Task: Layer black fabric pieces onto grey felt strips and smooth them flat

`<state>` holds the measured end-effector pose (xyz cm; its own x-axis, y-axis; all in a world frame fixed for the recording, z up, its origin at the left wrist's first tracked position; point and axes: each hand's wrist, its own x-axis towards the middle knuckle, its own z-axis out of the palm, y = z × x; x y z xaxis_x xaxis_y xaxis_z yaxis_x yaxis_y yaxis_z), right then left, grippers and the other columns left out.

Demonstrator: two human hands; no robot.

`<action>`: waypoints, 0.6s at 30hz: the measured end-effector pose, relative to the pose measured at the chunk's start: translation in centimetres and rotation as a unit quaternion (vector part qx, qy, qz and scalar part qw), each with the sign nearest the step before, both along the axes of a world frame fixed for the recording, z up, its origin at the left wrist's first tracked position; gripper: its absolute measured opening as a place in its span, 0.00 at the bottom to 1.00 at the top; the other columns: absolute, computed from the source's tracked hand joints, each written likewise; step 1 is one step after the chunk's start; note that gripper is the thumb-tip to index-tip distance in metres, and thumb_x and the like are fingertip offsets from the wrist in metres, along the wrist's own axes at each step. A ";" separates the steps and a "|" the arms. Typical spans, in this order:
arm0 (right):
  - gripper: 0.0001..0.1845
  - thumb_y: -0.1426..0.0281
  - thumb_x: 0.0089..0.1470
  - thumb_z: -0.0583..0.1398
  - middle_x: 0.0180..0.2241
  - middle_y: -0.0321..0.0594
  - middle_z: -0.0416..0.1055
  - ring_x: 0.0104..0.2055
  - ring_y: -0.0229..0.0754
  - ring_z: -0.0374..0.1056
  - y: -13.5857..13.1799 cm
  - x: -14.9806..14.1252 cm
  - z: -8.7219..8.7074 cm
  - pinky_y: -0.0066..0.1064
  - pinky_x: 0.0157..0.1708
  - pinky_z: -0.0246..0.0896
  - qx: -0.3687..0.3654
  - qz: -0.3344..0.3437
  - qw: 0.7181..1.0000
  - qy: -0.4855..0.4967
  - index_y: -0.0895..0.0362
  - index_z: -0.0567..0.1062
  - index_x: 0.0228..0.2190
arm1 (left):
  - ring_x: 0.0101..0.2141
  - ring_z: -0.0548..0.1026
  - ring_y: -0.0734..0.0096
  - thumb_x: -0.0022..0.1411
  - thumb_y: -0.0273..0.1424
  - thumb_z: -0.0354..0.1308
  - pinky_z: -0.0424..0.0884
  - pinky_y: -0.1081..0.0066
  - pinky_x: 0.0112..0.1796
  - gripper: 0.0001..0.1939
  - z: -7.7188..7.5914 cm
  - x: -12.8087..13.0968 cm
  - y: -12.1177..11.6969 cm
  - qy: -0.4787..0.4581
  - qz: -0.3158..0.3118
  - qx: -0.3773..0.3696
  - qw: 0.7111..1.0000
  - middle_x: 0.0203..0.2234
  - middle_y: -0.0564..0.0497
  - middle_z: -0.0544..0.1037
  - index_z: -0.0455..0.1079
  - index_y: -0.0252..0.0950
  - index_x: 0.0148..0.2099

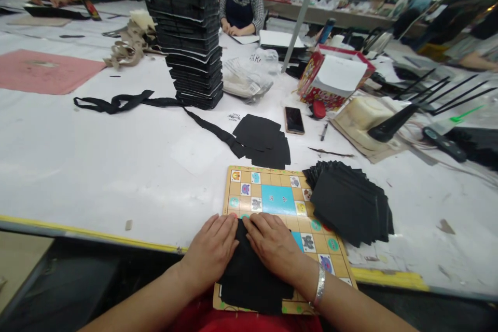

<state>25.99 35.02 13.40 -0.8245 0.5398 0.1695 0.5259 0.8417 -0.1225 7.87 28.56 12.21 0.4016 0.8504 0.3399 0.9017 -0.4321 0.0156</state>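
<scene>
A black flat piece (252, 280), like fabric or thin leather, lies on a game board (278, 174) printed with animal squares at the table's front edge. My left hand (213, 246) presses on its upper left edge, fingers close together and bent over it. Opposite, my right hand (276, 244) bears down on the upper edge with its fingers together, its tips almost meeting those of the left. The fingertips partly hide the edge under them. Right of the board, overlapping its corner, a fanned pile of black pieces (346, 202) rests on the table.
A tall black stack (194, 36) stands behind, with a black strip (210, 127) beside it. Further right are more black pieces (264, 137), a phone (294, 120), a red box (330, 75) and a glue container (365, 119). A co-worker (241, 2) sits opposite.
</scene>
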 end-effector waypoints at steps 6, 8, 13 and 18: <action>0.16 0.72 0.59 0.52 0.39 0.48 0.68 0.43 0.46 0.63 0.3 4.3 0.1 0.39 0.41 0.61 0.022 0.003 1.000 0.006 0.61 0.68 0.48 | 0.48 0.70 0.64 0.65 0.31 0.43 0.65 0.62 0.50 0.18 0.1 -0.5 -0.1 0.008 -0.004 -0.007 1.000 0.47 0.42 0.74 0.66 0.30 0.51; 0.16 0.72 0.59 0.51 0.40 0.48 0.69 0.43 0.47 0.63 0.3 5.8 -0.1 0.40 0.42 0.61 0.038 -0.003 0.999 0.003 0.61 0.68 0.48 | 0.46 0.71 0.64 0.65 0.31 0.43 0.65 0.62 0.49 0.18 0.5 -0.2 0.0 0.014 0.002 -0.012 1.000 0.46 0.42 0.74 0.65 0.30 0.53; 0.16 0.72 0.58 0.52 0.41 0.48 0.68 0.43 0.47 0.63 -0.2 7.3 -0.1 0.40 0.42 0.61 0.050 -0.023 0.998 -0.011 0.62 0.68 0.48 | 0.45 0.71 0.56 0.62 0.37 0.49 0.64 0.54 0.48 0.22 1.3 1.7 0.1 0.059 0.047 -0.046 0.996 0.45 0.40 0.73 0.64 0.32 0.55; 0.17 0.73 0.57 0.54 0.40 0.48 0.68 0.44 0.46 0.63 -0.5 7.3 0.7 0.39 0.41 0.60 0.024 -0.047 0.998 -0.015 0.61 0.67 0.48 | 0.47 0.69 0.52 0.62 0.39 0.49 0.61 0.51 0.49 0.22 0.9 0.5 -0.3 0.076 0.065 -0.037 0.994 0.47 0.38 0.72 0.67 0.30 0.53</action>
<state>33.26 34.53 14.09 -0.7755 0.6072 0.1726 0.6060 0.7927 -0.0658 8.41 28.28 13.08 0.3286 0.9190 0.2179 0.9442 -0.3147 -0.0969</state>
